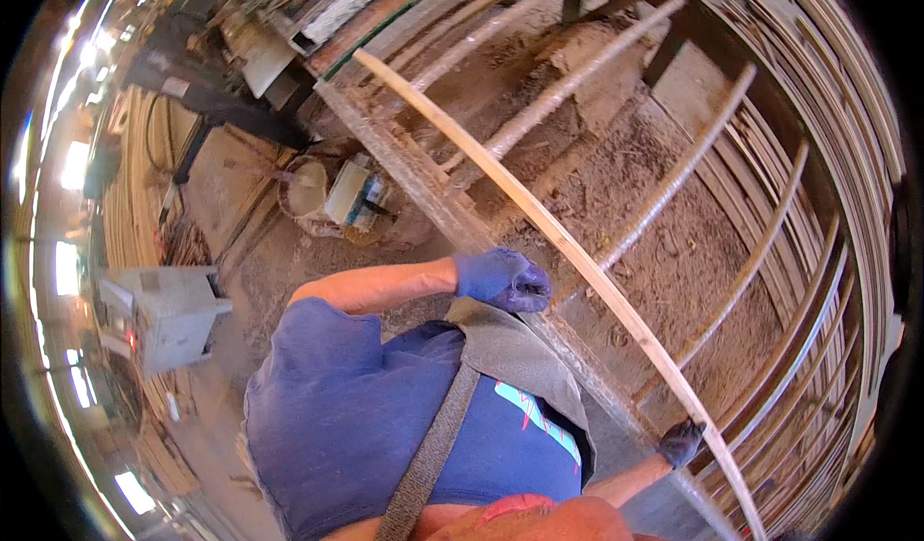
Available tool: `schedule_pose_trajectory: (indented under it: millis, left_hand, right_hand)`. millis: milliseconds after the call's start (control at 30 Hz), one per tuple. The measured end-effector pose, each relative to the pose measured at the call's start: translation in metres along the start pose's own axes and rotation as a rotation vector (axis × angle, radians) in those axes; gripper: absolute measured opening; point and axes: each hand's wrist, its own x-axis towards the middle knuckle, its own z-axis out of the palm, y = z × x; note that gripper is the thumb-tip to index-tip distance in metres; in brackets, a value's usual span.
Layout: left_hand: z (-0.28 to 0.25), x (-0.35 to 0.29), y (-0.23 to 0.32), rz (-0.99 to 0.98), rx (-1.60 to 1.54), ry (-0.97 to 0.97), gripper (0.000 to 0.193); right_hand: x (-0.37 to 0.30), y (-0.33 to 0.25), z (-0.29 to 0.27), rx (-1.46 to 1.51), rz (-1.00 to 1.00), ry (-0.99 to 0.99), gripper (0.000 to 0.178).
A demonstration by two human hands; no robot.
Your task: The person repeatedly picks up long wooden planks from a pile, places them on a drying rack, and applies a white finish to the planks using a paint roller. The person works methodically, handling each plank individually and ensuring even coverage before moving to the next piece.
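One stack of long, flat wooden planks (135, 204), just past nine o'clock; one boxy grey cabinet (159, 315) with a red light, just short of nine. One round bucket (308, 187) with pale contents, ten o'clock. One blue cloth shirt (327, 387), toward seven. One straight, dust-scuffed rail (423, 187), running from eleven o'clock down toward five. One left hand (505, 281), blue-purple glove, just off centre toward four, its grip clenched. One long, narrow, smooth pale wooden strip (549, 221), lying across the crossbars from eleven o'clock to between four and five. One right hand (681, 443), dark glove, half past four, touching the strip's edge; whether its grip closes round the wood cannot be told. Rounded, glossy crossbars (681, 171), at least five, between twelve and four. Coarse brown debris (695, 243) beneath, uncounted, three o'clock. Many thin, long slats (857, 89), two o'clock.
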Motion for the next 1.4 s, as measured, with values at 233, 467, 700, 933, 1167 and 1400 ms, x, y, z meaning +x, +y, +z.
schedule_pose_trajectory:
  millis: [233, 467, 700, 933, 1167, 1400]
  left_hand:
    - [0.025, -0.005, -0.017, -0.356, -0.578, 0.128, 0.040]
    - [0.036, -0.019, -0.024, -0.474, -1.253, 0.373, 0.047]
    - [0.040, -0.023, -0.035, -0.593, -1.482, 0.488, 0.036]
    - [0.036, -0.008, -0.039, -0.489, -1.444, 0.312, 0.025]
    - [0.042, 0.001, -0.096, -0.695, -1.340, 0.295, 0.044]
    - [0.033, -0.010, -0.077, -0.759, -1.243, 0.467, 0.040]
  right_hand:
    - [-0.009, -0.031, 0.006, -1.132, -0.395, 0.231, 0.036]
    - [-0.063, -0.063, 0.000, -1.623, -0.967, -0.076, 0.044]
    - [-0.062, -0.044, -0.003, -0.800, -0.002, -0.091, 0.042]
    - [-0.095, -0.036, 0.049, -0.896, 0.005, 0.013, 0.038]
    - [-0.092, -0.071, 0.082, -0.280, 0.015, 0.314, 0.027]
    - [-0.115, -0.090, 0.117, -0.163, 0.174, 0.372, 0.025]
